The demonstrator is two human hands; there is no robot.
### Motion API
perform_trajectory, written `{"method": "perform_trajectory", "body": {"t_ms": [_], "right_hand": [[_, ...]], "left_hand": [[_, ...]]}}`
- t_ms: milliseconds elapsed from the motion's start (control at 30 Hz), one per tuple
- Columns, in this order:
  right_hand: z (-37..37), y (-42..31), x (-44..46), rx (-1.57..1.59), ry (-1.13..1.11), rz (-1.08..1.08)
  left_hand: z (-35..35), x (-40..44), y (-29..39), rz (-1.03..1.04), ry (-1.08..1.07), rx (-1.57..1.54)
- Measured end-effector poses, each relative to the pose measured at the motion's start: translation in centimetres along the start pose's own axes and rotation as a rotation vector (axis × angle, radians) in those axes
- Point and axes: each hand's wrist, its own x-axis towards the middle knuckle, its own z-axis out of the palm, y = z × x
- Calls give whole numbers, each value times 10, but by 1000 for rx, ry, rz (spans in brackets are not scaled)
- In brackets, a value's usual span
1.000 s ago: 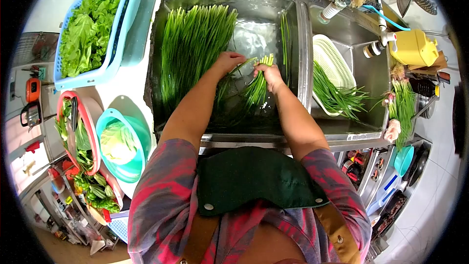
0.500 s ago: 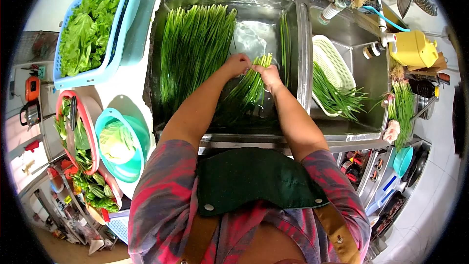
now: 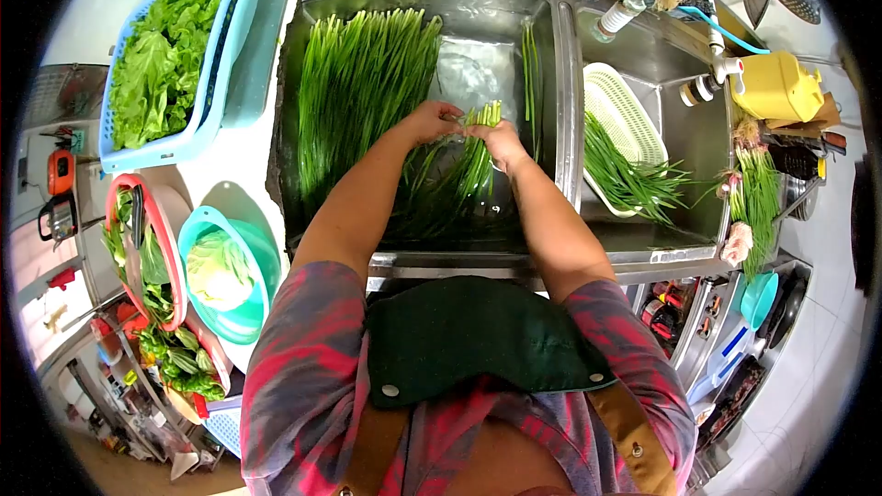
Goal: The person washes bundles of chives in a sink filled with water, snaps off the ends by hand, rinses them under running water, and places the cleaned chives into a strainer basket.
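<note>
Over the water-filled left sink basin [image 3: 367, 258], my right hand [image 3: 501, 141] is closed round the pale ends of a small bunch of green chives [image 3: 475, 165], whose leaves trail down into the water. My left hand [image 3: 434, 122] is just left of it, fingers bent and pinched near the bunch; what they hold, if anything, is too small to tell. A wide pile of chives [image 3: 363, 92] lies along the basin's left side. A few loose stalks [image 3: 530, 73] lie by its right wall.
The right basin [image 3: 694, 142] holds a pale green basket [image 3: 634, 110] with more chives. Left of the sink are a blue basket of lettuce [image 3: 170, 60], a turquoise bowl [image 3: 262, 257] with cabbage and a red-rimmed basket [image 3: 165, 220]. A faucet [image 3: 623, 14] stands behind the divider.
My left hand has moved from the chives' ends to the left and back beside the bunch. My right hand keeps its hold and has shifted slightly left.
</note>
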Motion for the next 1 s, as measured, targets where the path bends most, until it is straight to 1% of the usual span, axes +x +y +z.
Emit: {"method": "perform_trajectory", "body": {"t_ms": [33, 100, 167, 200, 267, 300, 333, 367, 400, 433, 467, 500, 533, 567, 600, 633, 667, 700, 767, 800, 833, 867, 900, 933, 1000], "right_hand": [[-1, -2, -1, 48, -19, 32], [-10, 16, 16, 38, 29, 104], [-18, 34, 31, 79, 103, 198], [-14, 25, 24, 148, 85, 192], [1, -6, -1, 289, 48, 179], [1, -11, -3, 159, 101, 158], [-1, -14, -4, 29, 154, 139], [-2, -15, -5, -102, 205, 121], [-9, 2, 8, -143, 161, 122], [-4, 6, 8, -47, 136, 36], [1, 10, 7, 48, 110, -52], [4, 13, 7, 143, 84, -139], [-3, 19, 13, 217, 80, -86], [-4, 19, 13, 222, 132, -91], [-6, 18, 13, 228, 186, -93], [-8, 18, 14, 235, 239, -100], [-10, 21, 18, 120, 402, -80], [-9, 22, 17, 105, 437, -116], [-2, 21, 12, 72, 504, -197], [-1, 16, 6, 182, 396, -158], [-2, 10, 3, 184, 334, -81], [-3, 5, 1, 187, 270, -5], [-4, 0, -2, 191, 207, 74], [-6, -4, -4, 293, 162, 174], [-9, 7, 3, 228, 225, 159]], "left_hand": [[-1, -2, -1, -23, -4, -7], [0, -5, 0, -66, -14, -21], [2, -5, 0, -7, -51, -38], [4, -4, 1, 23, -68, -45], [14, -2, 17, -7, 114, -5], [19, 0, 23, -22, 204, 15], [19, 17, 8, 63, 263, -356], [22, 30, -9, 64, 335, -301], [31, 32, -8, 66, 407, -244], [41, 36, -6, 69, 479, -186], [56, 45, -14, 265, 476, -354], [62, 37, 1, 204, 432, -283], [67, 21, 29, 141, 387, -214], [70, 14, 44, 77, 339, -144], [61, 30, 38, -32, 289, 217], [54, 38, 45, 55, 437, 298], [47, 44, 52, 143, 586, 379], [42, 45, 61, 232, 734, 458], [27, 34, 92, 298, 1032, 720], [16, 31, 97, 114, 984, 848], [5, 26, 99, -73, 927, 970], [-4, 22, 98, -189, 880, 1073], [-27, 32, 77, -242, 821, 1050], [-50, 42, 57, -296, 759, 1030], [-65, 16, 83, -492, 634, 882]]}}
